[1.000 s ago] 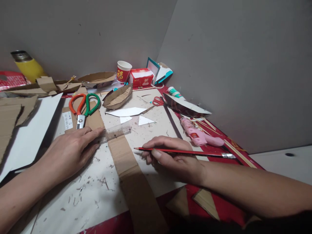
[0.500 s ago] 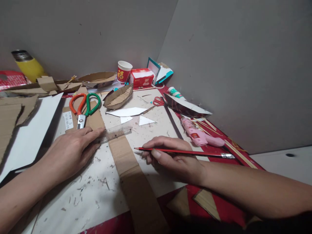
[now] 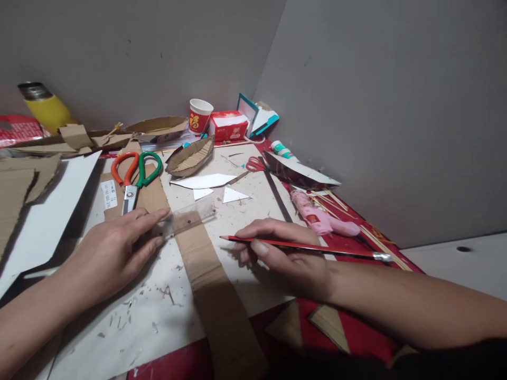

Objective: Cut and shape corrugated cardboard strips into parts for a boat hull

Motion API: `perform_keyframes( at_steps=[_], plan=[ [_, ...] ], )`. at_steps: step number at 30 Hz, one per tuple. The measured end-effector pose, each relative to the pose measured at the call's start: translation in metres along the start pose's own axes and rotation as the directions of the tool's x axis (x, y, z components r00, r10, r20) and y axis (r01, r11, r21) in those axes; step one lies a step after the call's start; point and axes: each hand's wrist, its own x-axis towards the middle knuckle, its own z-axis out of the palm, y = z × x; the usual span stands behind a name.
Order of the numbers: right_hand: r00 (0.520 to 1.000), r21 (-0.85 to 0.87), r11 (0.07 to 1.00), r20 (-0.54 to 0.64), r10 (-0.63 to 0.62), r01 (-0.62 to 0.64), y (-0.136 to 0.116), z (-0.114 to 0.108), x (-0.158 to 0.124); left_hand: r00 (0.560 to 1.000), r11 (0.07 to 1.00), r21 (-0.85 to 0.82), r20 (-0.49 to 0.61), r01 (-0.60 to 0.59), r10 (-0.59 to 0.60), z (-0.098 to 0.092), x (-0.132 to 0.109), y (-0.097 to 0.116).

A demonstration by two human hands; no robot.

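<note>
My left hand (image 3: 106, 253), centre left: fingers flat, pressing clear ruler (image 3: 189, 218) across cardboard strip (image 3: 214, 295). My right hand (image 3: 287, 261), centre: closed round red pencil (image 3: 309, 247).

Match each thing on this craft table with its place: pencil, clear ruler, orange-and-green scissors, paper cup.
1 pencil
2 clear ruler
3 orange-and-green scissors
4 paper cup

A by the back wall
B held in the right hand
C under the left hand's fingers, across the cardboard strip
D beyond the left hand, handles toward the wall

Pairs: 1-B, 2-C, 3-D, 4-A
</note>
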Motion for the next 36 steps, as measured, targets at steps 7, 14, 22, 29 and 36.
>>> perform_keyframes(
  at_steps=[7,14,22,29,36],
  plan=[
    [0.971,-0.160,0.960,-0.023,-0.237,0.230,-0.008,-0.003,-0.006,0.996,0.992,-0.091,-0.028,-0.084,0.082,0.003,-0.024,0.024],
    [0.955,-0.185,0.943,-0.054,-0.290,0.276,-0.011,0.002,-0.008,0.993,0.990,-0.084,-0.004,-0.116,0.116,0.009,-0.048,0.045],
    [0.933,-0.178,0.924,-0.061,-0.354,0.338,-0.006,0.001,-0.011,0.995,0.993,-0.057,-0.001,-0.101,0.101,0.014,-0.052,0.052],
    [0.931,-0.250,0.897,0.062,-0.360,0.364,-0.017,0.000,-0.012,0.993,0.991,-0.071,-0.042,-0.110,0.107,0.018,-0.048,0.050],
    [0.960,-0.221,0.951,0.229,-0.164,0.216,-0.009,0.013,-0.012,0.993,0.993,-0.049,-0.045,-0.111,0.109,0.021,-0.049,0.047]
  ],
)
